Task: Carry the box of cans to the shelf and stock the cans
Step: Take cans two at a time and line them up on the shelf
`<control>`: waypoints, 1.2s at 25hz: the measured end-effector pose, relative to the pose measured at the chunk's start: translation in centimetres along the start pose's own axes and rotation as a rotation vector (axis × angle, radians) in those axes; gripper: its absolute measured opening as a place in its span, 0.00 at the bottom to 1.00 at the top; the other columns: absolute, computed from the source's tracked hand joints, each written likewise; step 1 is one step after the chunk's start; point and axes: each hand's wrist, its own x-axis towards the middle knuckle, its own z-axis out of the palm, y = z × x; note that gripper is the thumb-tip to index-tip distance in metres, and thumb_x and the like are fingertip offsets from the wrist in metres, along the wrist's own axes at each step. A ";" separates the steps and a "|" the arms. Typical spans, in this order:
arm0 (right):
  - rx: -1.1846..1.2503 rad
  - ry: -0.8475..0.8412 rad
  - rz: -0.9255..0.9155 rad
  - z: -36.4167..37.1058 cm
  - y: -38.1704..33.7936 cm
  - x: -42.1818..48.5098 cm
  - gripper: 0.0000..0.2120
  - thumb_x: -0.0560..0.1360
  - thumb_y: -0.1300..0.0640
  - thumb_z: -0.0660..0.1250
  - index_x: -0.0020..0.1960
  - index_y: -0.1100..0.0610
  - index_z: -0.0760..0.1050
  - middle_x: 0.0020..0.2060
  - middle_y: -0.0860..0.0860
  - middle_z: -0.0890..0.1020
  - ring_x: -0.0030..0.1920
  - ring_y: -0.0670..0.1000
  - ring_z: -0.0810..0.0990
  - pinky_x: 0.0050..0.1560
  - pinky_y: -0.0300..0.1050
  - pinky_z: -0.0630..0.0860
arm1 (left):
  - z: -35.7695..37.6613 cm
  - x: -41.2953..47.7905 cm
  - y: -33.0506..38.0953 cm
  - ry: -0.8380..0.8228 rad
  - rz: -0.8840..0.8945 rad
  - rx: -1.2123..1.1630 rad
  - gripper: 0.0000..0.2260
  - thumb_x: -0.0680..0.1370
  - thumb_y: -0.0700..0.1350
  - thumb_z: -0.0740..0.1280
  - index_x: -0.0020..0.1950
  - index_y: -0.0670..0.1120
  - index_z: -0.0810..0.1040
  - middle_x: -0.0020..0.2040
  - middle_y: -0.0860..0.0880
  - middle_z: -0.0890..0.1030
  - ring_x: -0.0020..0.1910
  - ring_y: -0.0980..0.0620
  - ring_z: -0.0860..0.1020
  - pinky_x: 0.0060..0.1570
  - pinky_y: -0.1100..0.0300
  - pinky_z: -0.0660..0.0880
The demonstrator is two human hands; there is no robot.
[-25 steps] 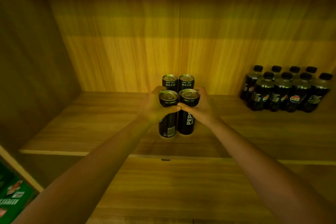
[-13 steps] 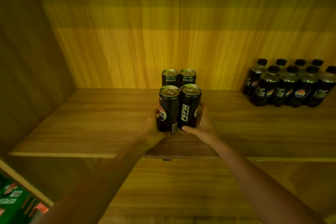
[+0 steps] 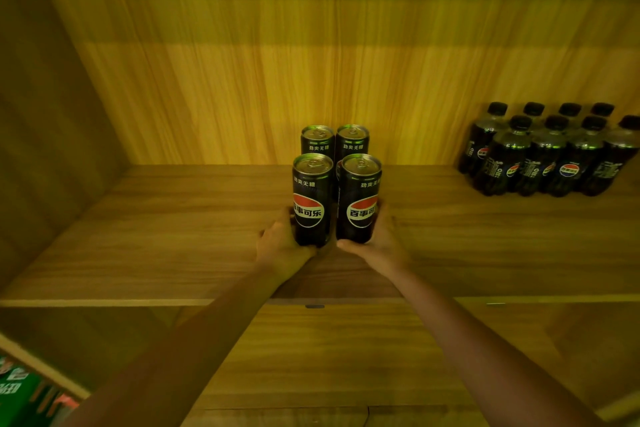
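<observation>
Two tall black cola cans stand upright side by side on the wooden shelf (image 3: 138,236). My left hand (image 3: 280,246) grips the base of the front left can (image 3: 311,198). My right hand (image 3: 379,243) grips the base of the front right can (image 3: 358,198). Both logos face me. Behind them, two more black cans (image 3: 334,142) stand close to the shelf's back wall. The box is not in view.
Several black cola bottles (image 3: 547,152) stand grouped at the back right of the shelf. A wooden side wall (image 3: 45,149) closes the left. A lower shelf board (image 3: 329,357) lies below, and green packaging (image 3: 20,392) shows at the bottom left.
My hands have slid from the can tops down to the bases. The two front cans have turned so their logos face me, and they stand slightly apart.
</observation>
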 end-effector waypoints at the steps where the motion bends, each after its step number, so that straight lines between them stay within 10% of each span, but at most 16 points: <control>1: -0.023 0.010 -0.002 0.2 -0.1 0.1 0.49 0.59 0.51 0.79 0.72 0.55 0.54 0.69 0.55 0.68 0.70 0.56 0.65 0.67 0.54 0.65 | -0.1 0.1 0.0 0.014 -0.002 0.007 0.35 0.65 0.46 0.76 0.68 0.46 0.64 0.65 0.45 0.76 0.66 0.45 0.72 0.68 0.43 0.65; 8: -0.126 -0.098 -0.038 -1.3 -0.2 0.5 0.33 0.62 0.54 0.77 0.64 0.59 0.70 0.62 0.57 0.77 0.64 0.56 0.74 0.64 0.54 0.71 | 0.6 0.5 0.3 0.073 0.025 0.068 0.34 0.64 0.50 0.76 0.65 0.46 0.66 0.64 0.47 0.77 0.65 0.46 0.73 0.67 0.47 0.66; 21: -0.610 -0.081 -0.188 -0.7 0.9 2.1 0.50 0.59 0.26 0.43 0.71 0.55 0.60 0.71 0.53 0.66 0.72 0.54 0.62 0.72 0.53 0.57 | 1.2 2.7 -0.7 -0.112 0.077 0.453 0.39 0.73 0.65 0.58 0.76 0.48 0.48 0.78 0.47 0.50 0.77 0.46 0.44 0.73 0.43 0.43; 30: -0.621 0.019 -0.150 0.1 1.0 3.6 0.35 0.70 0.33 0.59 0.67 0.58 0.66 0.66 0.55 0.72 0.67 0.56 0.68 0.68 0.52 0.62 | 1.6 4.0 -0.3 -0.111 0.058 0.435 0.38 0.74 0.64 0.58 0.76 0.46 0.48 0.78 0.46 0.51 0.77 0.45 0.46 0.74 0.46 0.45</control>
